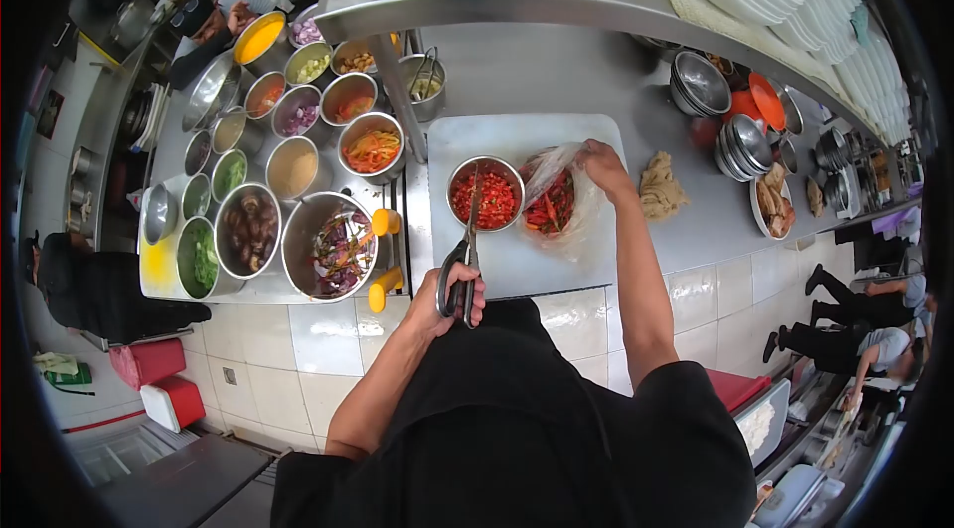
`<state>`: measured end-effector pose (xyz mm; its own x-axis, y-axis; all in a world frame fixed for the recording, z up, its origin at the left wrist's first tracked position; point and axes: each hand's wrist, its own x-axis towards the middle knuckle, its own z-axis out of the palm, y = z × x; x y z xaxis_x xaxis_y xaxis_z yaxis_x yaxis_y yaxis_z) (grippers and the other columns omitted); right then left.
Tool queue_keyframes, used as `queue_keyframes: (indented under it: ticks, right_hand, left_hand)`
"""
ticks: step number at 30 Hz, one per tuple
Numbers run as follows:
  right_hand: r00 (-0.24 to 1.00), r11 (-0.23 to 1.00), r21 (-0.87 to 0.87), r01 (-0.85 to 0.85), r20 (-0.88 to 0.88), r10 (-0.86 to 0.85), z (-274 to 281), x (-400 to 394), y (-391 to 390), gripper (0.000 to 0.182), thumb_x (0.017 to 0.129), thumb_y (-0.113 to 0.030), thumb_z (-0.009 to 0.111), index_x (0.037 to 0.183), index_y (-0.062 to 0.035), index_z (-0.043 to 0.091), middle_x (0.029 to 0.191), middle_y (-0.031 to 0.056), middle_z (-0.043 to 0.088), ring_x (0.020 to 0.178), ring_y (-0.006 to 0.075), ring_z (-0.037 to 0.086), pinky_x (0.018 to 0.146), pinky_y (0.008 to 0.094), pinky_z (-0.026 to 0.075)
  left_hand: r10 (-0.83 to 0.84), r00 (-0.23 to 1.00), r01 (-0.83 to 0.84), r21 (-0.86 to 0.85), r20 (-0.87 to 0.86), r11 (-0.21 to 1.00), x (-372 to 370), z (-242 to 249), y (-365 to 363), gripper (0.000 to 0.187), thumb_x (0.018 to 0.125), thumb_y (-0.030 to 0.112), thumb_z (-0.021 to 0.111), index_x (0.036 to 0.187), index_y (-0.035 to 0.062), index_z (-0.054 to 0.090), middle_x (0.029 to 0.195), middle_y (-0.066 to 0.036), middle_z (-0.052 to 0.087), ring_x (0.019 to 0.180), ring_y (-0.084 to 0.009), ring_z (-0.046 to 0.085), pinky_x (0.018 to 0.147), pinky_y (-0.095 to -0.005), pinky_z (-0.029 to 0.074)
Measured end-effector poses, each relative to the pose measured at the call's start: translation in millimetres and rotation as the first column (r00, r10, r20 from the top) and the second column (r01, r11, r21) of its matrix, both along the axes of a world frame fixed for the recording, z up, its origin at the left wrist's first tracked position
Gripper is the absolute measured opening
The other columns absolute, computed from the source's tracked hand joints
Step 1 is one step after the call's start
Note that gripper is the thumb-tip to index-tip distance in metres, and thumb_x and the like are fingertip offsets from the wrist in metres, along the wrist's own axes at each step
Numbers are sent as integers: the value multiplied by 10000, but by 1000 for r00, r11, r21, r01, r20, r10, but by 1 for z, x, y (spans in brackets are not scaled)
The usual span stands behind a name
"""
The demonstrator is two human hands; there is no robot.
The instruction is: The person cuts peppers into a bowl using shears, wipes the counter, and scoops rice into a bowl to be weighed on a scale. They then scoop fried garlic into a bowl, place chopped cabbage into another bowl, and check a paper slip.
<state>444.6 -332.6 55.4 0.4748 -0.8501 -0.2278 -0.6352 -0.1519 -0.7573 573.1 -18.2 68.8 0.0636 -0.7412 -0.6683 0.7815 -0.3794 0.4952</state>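
Note:
My left hand (pixel 452 300) is closed around the black handles of a pair of scissors (pixel 471 255). The blades reach into a metal bowl (pixel 452 214) of chopped red chillies (pixel 497 198). Just right of the bowl, a clear plastic bag (pixel 576 248) with larger red chillies (pixel 549 215) inside lies on a white cutting board (pixel 596 275). My right hand (pixel 602 168) pinches the upper right edge of the bag. Whether the blades are cutting anything cannot be made out.
Metal pots of chopped vegetables, including red and yellow strips (pixel 370 149), crowd the left counter. A crumpled cloth (pixel 661 188) lies right of the board, with stacked metal bowls (pixel 745 146) beyond. A shelf (pixel 477 3) bearing plates runs overhead. Other people stand at far left and right.

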Motion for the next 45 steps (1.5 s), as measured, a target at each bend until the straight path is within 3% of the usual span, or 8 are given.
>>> queue_keyframes:
  ticks: [3, 9, 17, 23, 25, 29, 31, 45]
  right_hand:
    - [990, 910, 393, -131, 105, 97, 57, -1, 15, 710, 827, -287, 560, 1361, 112, 317, 1363, 223, 434, 1287, 314, 393, 1041, 299, 316]
    - [979, 933, 311, 183, 31, -202, -16, 0, 15, 702, 881, -536, 475, 1317, 14, 438, 1335, 199, 480, 1253, 304, 433, 1012, 406, 341]
    - [999, 825, 565, 27, 16, -44, -29, -9, -6, 880, 843, -629, 483, 1384, 47, 326, 1437, 209, 343, 1334, 316, 322, 1094, 410, 222]
    - [980, 935, 352, 26, 178, -94, -30, 3, -5, 773, 854, -524, 546, 1356, 41, 387, 1387, 198, 418, 1299, 290, 373, 1088, 358, 241]
    - [956, 738, 634, -231, 288, 52, -32, 4, -26, 777, 840, -506, 569, 1353, 49, 384, 1377, 210, 422, 1303, 291, 368, 1088, 345, 249]
    - [955, 771, 616, -159, 293, -37, -51, 11, -33, 534, 852, -413, 604, 1154, 25, 549, 1098, 127, 616, 1074, 229, 550, 967, 319, 390]
    - [985, 952, 257, -166, 90, 147, -45, 20, -22, 467, 806, -326, 656, 1122, 9, 578, 1072, 97, 624, 1024, 218, 579, 922, 306, 419]
    - [974, 907, 372, -196, 181, 136, -15, 1, -3, 287, 833, -214, 645, 988, 25, 612, 878, 75, 642, 859, 172, 587, 844, 296, 437]
  left_hand:
    - [-3, 1000, 3, -7, -6, 1000, 0, 1, 1, 317, 781, 296, 610, 847, -12, 565, 653, -126, 577, 489, -238, 571, 461, -346, 495]
    - [-10, 1000, 10, 13, 17, 1000, -1, 4, -2, 311, 782, 288, 611, 859, -9, 558, 677, -118, 573, 518, -232, 577, 465, -350, 492]
    - [13, 1000, -14, 25, 21, 1000, -5, 2, -3, 320, 785, 293, 620, 862, -12, 560, 669, -120, 574, 513, -235, 579, 462, -347, 493]
    - [5, 1000, -6, 24, 12, 1000, -7, 2, -3, 321, 784, 290, 626, 874, -12, 565, 680, -118, 577, 514, -232, 580, 454, -344, 494]
    - [13, 1000, -13, 29, 19, 999, -8, 2, -4, 323, 786, 293, 627, 876, -11, 565, 679, -117, 576, 516, -232, 581, 452, -344, 492]
    - [41, 999, -42, 28, 25, 999, -10, 2, -3, 321, 789, 294, 629, 860, -13, 573, 655, -123, 579, 498, -233, 579, 451, -338, 490]
    - [53, 998, -54, 31, 25, 998, -10, 3, -3, 319, 791, 293, 630, 853, -15, 576, 648, -123, 580, 491, -233, 578, 450, -335, 489]
    - [66, 994, -70, 49, 84, 996, -11, 10, -4, 327, 778, 284, 661, 830, -30, 586, 631, -129, 582, 479, -225, 575, 440, -323, 483]
